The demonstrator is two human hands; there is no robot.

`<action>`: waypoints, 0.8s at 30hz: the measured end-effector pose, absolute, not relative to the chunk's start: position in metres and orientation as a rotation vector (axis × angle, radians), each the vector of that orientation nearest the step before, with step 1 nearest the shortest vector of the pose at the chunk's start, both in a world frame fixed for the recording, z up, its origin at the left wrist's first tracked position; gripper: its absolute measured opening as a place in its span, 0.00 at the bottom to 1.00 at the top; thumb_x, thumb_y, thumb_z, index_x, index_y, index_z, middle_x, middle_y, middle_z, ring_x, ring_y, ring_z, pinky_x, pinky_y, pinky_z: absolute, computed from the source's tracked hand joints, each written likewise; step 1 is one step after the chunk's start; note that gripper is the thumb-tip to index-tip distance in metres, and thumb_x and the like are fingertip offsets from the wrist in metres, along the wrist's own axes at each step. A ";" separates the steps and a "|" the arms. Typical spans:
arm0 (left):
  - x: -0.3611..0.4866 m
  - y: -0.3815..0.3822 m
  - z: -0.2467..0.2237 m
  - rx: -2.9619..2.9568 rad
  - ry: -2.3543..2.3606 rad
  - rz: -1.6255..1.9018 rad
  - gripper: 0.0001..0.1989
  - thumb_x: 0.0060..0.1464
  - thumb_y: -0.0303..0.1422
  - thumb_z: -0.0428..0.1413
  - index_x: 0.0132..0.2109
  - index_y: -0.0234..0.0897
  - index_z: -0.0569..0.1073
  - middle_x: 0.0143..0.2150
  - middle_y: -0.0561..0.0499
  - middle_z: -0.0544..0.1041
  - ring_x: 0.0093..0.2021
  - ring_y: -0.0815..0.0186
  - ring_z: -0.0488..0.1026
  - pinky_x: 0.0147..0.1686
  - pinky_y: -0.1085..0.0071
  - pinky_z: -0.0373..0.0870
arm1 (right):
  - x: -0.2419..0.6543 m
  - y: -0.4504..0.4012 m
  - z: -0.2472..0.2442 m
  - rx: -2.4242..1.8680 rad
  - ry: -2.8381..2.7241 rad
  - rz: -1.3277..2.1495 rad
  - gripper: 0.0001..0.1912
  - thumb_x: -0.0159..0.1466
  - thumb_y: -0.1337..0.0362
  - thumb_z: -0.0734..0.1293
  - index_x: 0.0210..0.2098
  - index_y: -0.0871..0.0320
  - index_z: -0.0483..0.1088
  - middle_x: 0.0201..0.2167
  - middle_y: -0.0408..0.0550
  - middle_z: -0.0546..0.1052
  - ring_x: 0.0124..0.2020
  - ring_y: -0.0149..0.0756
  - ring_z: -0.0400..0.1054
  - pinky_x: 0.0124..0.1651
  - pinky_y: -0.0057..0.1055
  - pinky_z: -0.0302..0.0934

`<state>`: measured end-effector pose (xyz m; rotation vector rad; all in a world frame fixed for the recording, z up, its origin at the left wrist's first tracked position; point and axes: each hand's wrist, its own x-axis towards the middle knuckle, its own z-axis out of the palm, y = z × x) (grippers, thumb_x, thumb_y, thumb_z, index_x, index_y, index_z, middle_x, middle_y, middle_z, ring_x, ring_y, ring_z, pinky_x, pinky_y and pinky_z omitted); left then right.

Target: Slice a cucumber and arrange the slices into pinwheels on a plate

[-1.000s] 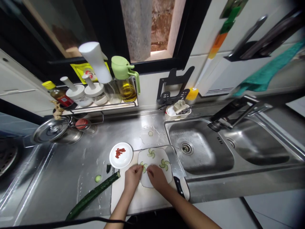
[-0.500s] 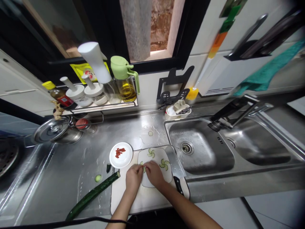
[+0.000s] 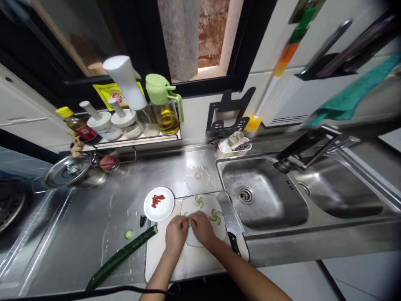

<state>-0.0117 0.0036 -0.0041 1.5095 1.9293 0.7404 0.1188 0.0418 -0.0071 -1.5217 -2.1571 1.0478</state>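
My left hand (image 3: 176, 233) and my right hand (image 3: 202, 229) meet over the left part of a white squarish plate (image 3: 203, 243), fingertips pinched close together. What lies between the fingertips is too small and hidden to make out. Pale green cucumber slices (image 3: 186, 215) show right beside the fingers. Two pinwheels of thin cucumber slices lie on the plate, one at the top (image 3: 198, 201) and one at the right (image 3: 216, 216). The plate rests on a cutting board (image 3: 161, 261). A cleaver (image 3: 230, 213) with a black handle lies along the board's right side, partly against the plate.
A small white plate (image 3: 159, 216) with red bits (image 3: 157, 200) stands left of my hands. A cucumber (image 3: 122, 257) lies on the steel counter, its cut end at the board. Right is a double sink (image 3: 266, 188); behind, a shelf holds an oil jug (image 3: 164, 108) and jars.
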 end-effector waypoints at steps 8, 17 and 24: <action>-0.013 0.005 -0.003 1.531 1.928 0.735 0.10 0.52 0.30 0.50 0.32 0.37 0.76 0.32 0.48 0.77 0.34 0.65 0.73 0.37 0.71 0.66 | 0.120 0.041 -0.010 -1.529 -2.146 1.038 0.13 0.59 0.74 0.58 0.35 0.58 0.73 0.33 0.48 0.75 0.39 0.36 0.65 0.46 0.31 0.56; -0.016 0.004 0.003 1.489 1.933 0.704 0.10 0.52 0.32 0.51 0.35 0.37 0.77 0.32 0.49 0.77 0.34 0.65 0.73 0.38 0.70 0.67 | 0.121 0.040 -0.008 -1.516 -2.147 1.054 0.13 0.59 0.74 0.58 0.35 0.58 0.73 0.33 0.48 0.75 0.39 0.36 0.66 0.47 0.31 0.56; -0.044 0.001 0.008 1.428 2.128 0.668 0.11 0.52 0.35 0.51 0.37 0.39 0.78 0.37 0.48 0.79 0.36 0.64 0.74 0.41 0.69 0.67 | 0.127 0.040 -0.004 -1.515 -2.122 1.056 0.14 0.59 0.73 0.58 0.36 0.58 0.73 0.36 0.49 0.76 0.41 0.37 0.66 0.48 0.31 0.56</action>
